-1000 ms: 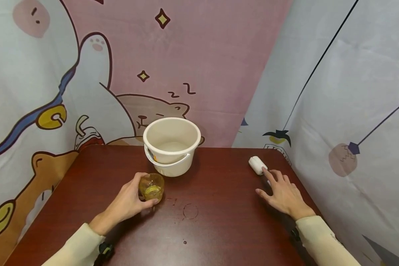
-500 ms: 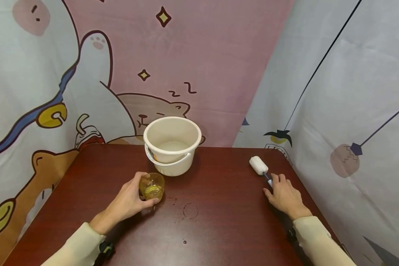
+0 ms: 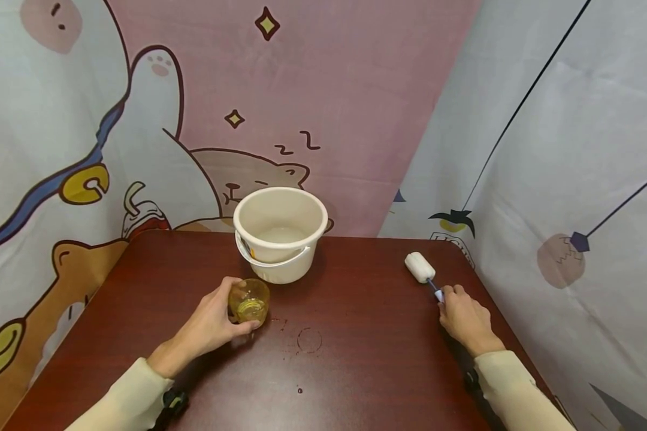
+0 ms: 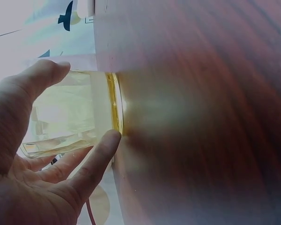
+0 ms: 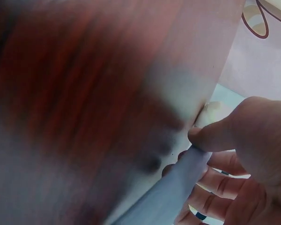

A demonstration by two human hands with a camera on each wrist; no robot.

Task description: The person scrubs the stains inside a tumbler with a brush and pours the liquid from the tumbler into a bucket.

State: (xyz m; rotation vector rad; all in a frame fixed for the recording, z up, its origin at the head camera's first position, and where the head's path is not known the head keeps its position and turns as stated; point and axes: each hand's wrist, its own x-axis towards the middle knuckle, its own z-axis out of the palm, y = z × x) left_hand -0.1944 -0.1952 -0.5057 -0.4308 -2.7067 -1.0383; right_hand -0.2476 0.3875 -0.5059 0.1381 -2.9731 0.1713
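Observation:
My left hand (image 3: 207,320) holds an amber, see-through drinking glass (image 3: 249,302), thumb on one side and fingers on the other. In the left wrist view the glass (image 4: 70,112) shows its thick base right at the tabletop, with one fingertip by the base. Over at the right, my right hand (image 3: 468,320) grips the handle of a sponge cup brush with a white foam head (image 3: 420,267). The right wrist view shows thumb and fingers around the grey-blue handle (image 5: 164,192), the foam head partly hidden behind the thumb.
A cream bucket (image 3: 281,272) with its bail handle down stands at the back, just beyond the glass. Wet drops and a ring mark (image 3: 309,340) lie on the dark red table (image 3: 356,371). Cartoon-print cloth (image 3: 345,120) hangs behind and at the sides.
My right hand has drawn back from the foam head to the brush's handle and its fingers have closed round it. The left hand and glass have hardly moved.

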